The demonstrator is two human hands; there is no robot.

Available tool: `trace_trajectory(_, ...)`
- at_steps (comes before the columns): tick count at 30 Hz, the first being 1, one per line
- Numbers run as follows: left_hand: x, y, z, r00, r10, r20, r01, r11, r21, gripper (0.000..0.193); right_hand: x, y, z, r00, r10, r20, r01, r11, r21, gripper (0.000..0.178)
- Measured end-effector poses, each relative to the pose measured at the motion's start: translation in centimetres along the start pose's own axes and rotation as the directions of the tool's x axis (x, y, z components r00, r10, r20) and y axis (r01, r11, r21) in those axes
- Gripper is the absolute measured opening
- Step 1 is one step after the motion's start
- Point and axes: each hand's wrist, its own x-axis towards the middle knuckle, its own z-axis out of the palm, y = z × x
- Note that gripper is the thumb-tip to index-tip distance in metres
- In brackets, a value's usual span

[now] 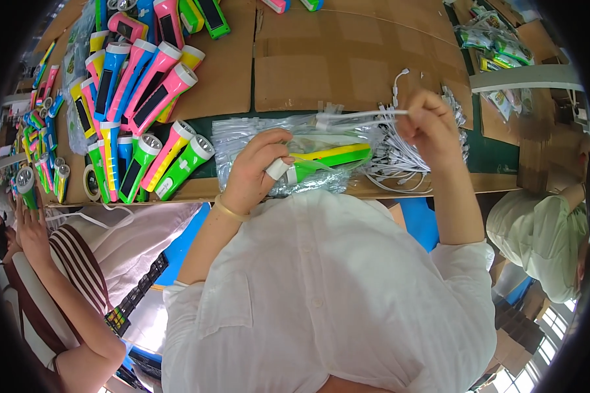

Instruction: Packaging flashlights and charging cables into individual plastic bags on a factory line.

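Observation:
In front of my chest lies a green and yellow flashlight [334,157] among clear plastic bags [236,134]. My left hand [255,164] is closed at the flashlight's left end, gripping the clear bag around it; a white wrap [277,169] covers one of its fingertips. My right hand [432,128], raised to the right, pinches a white cable [373,112] that stretches leftward above the bags. Below and behind that hand spreads a tangled heap of white cables [396,154], partly hidden by it.
Many pink, blue, green and yellow flashlights [154,98] are piled at the left. Cardboard sheets [354,62] cover the table. A grey-white bar [528,78] and packed bags [505,49] are at the right. A co-worker's hand [33,229] holds a flashlight at far left; another person [537,236] sits right.

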Motion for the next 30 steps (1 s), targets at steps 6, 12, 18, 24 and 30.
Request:
trace_trajectory(6,-0.3,-0.3,-0.3,1.0,0.008,0.007,-0.007,0.999,-0.053,0.018,-1.7,3.5,-0.1,0.957,0.286,-0.037,-0.286,0.924,-0.254,0.021)
trace_trajectory(12,-2.1,1.6,-1.3,0.904,-0.418,-0.09,0.419,0.908,-0.01,0.02,-0.2,1.3,2.2,0.975,0.211,0.063,-0.095,0.661,-0.744,0.012)
trace_trajectory(18,-1.5,3.1,-0.8,0.883,-0.444,-0.152,0.437,0.896,-0.079,0.013,3.9,4.0,6.3,0.798,0.311,0.517,0.359,0.443,-0.821,0.015)
trace_trajectory(24,-1.2,3.4,-0.8,0.928,-0.315,-0.2,0.304,0.949,-0.084,0.01,5.6,4.3,8.0,0.845,0.272,0.46,0.119,0.743,-0.658,0.004)
trace_trajectory(30,-0.9,3.4,-0.4,0.934,-0.302,-0.189,0.277,0.949,-0.148,0.009,4.8,5.0,9.0,0.88,0.096,0.465,0.263,0.716,-0.647,0.016)
